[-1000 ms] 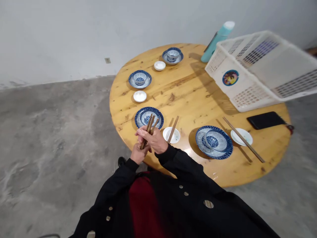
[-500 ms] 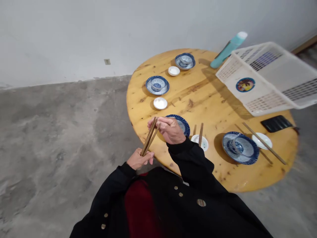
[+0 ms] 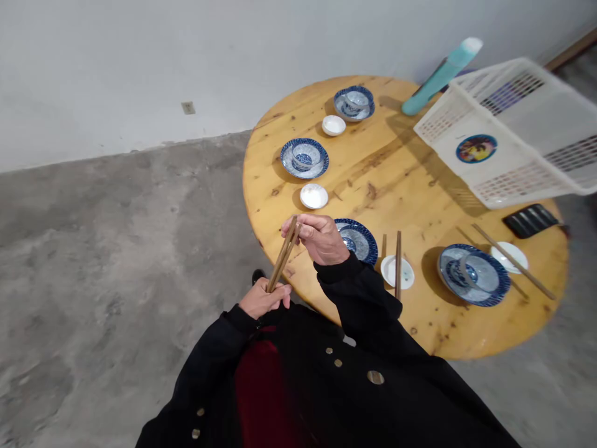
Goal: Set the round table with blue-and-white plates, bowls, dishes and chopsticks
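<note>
Several wooden chopsticks (image 3: pixel 283 258) slant upward between my two hands, beyond the near left edge of the table. Their lower ends are wrapped in my left hand (image 3: pixel 262 298). At the upper ends, the fingers of my right hand (image 3: pixel 321 238) are closed on them. Partly hidden behind my right hand is a blue-patterned plate (image 3: pixel 366 244) with a bowl on it. Right of my right sleeve, a pair of chopsticks (image 3: pixel 398 264) rests across a small white dish (image 3: pixel 407 272).
On the round wooden table (image 3: pixel 364 218) stand more blue-patterned plates (image 3: pixel 321 163) with bowls and small white dishes (image 3: pixel 314 196). A white basket (image 3: pixel 506 152), a turquoise bottle (image 3: pixel 436 81) and a black ribbed object (image 3: pixel 530 221) occupy its far and right sides. Another chopstick (image 3: pixel 513 260) lies over a dish.
The table and its tableware have shifted slightly rightward in view. Both hands keep hold of the chopsticks, whose upper ends sit closer together.
</note>
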A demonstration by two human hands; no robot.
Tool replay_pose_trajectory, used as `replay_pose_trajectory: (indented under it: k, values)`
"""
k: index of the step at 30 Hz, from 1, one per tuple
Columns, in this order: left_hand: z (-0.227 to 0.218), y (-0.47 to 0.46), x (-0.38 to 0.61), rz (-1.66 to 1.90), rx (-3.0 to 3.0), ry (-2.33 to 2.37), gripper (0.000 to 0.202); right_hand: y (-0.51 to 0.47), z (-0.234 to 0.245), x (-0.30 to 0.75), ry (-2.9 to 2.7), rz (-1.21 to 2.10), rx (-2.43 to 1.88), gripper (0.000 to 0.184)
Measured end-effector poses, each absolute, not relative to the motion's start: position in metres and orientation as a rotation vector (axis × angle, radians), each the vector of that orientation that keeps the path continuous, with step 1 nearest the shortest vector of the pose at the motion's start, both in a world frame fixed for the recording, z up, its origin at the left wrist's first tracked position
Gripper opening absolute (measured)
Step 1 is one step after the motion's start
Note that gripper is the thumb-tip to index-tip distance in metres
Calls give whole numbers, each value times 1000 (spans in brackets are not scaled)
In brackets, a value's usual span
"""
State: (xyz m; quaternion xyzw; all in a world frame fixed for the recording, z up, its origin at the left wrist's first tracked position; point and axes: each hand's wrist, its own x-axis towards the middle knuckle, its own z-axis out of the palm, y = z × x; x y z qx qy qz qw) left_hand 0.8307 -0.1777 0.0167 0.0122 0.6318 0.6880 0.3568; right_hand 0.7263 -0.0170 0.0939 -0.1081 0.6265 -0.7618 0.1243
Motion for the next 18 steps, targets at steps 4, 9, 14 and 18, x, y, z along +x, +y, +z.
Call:
replay_pose_trajectory:
  k: [4,9,14,18]
  values:
    - [15,-193,795,1746,10,1653,58,-27,85,695,1748,-2289,-335,37]
    - [19,-206,751,1647,1,1650,57,-34,75,656,1741,-2326,-316,39]
    - [27,-199,719,1575,66,1599,59,-21,84,635,1847,-2313,-357,39]
    - [38,-191,695,1510,136,1615,61,-2,102,629,2095,-2420,-192,36]
